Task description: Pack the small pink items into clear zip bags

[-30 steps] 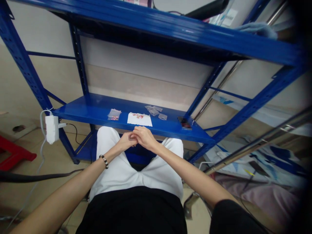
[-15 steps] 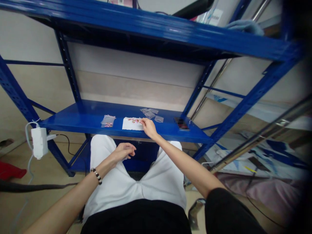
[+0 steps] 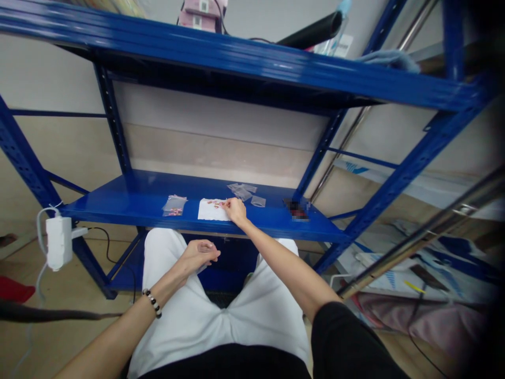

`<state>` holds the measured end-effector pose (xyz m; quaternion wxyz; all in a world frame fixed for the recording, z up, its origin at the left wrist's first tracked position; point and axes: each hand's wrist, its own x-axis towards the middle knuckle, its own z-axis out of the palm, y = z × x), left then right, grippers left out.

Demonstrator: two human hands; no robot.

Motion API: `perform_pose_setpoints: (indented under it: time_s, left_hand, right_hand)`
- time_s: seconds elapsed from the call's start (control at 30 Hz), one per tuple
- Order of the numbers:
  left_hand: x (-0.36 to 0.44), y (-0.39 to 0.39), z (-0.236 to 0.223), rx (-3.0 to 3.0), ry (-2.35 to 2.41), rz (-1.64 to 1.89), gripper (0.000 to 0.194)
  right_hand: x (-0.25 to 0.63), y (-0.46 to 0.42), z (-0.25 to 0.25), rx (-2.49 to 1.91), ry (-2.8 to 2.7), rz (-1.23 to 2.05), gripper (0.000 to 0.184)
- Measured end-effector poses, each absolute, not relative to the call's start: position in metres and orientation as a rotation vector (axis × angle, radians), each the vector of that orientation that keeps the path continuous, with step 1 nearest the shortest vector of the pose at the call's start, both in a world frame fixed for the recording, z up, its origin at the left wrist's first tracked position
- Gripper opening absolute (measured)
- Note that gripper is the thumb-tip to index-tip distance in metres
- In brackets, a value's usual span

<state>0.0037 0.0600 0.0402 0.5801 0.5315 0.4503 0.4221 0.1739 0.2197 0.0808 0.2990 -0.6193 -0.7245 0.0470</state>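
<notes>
My right hand (image 3: 235, 211) reaches over the blue shelf, its fingers pinched at the right side of a white sheet (image 3: 209, 212). Several small reddish-pink pieces (image 3: 215, 204) lie on that sheet, and one seems to be between my fingertips, too small to name. Low over my lap, my left hand (image 3: 200, 255) is curled closed around what looks like a small clear plastic bag, mostly hidden by the fingers. Left of the sheet lie small clear bags (image 3: 174, 204) with pink and yellowish bits inside. Flat clear bags (image 3: 242, 191) are scattered behind my right hand.
A dark, pixelated item (image 3: 296, 209) lies on the right of the blue shelf (image 3: 130, 202). An upper blue beam (image 3: 236, 58) crosses above my hands. A white power strip (image 3: 59, 242) hangs at the left post. A metal rail (image 3: 426, 231) slants along the right.
The view has tilted up slightly, so the shelf sits lower. My right hand has moved a little left over the white sheet. My left hand stays curled over my lap.
</notes>
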Motion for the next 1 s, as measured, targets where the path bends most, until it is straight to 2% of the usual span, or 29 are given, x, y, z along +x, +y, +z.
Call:
perform_pose_setpoints:
  time_s: [0.1,0.27,0.33,0.57,0.83,1.0]
  left_hand:
    - [0.002,0.060,0.042,1.236,1.054,1.012,0.037]
    - [0.000,0.060,0.054,1.230,1.018,1.037,0.031]
    - [-0.001,0.057,0.059,1.264,0.994,1.043,0.026]
    - [-0.001,0.044,0.058,1.288,0.940,1.032,0.017]
    - [0.001,0.053,0.053,1.194,0.862,0.972,0.023]
    - [0.000,0.049,0.054,1.105,0.828,0.981,0.030]
  right_hand:
    - [0.170,0.204,0.093,-1.541,-1.964,0.159,0.010]
    - [0.158,0.136,0.120,-0.904,-2.269,0.276,0.009]
    - [0.153,0.107,0.127,-0.795,-2.410,0.231,0.011]
    - [0.140,0.075,0.130,-0.794,-2.740,0.065,0.014]
    - [0.137,0.089,0.134,-0.781,-2.887,-0.025,0.017]
    - [0.139,0.096,0.122,-0.743,-2.746,0.009,0.016]
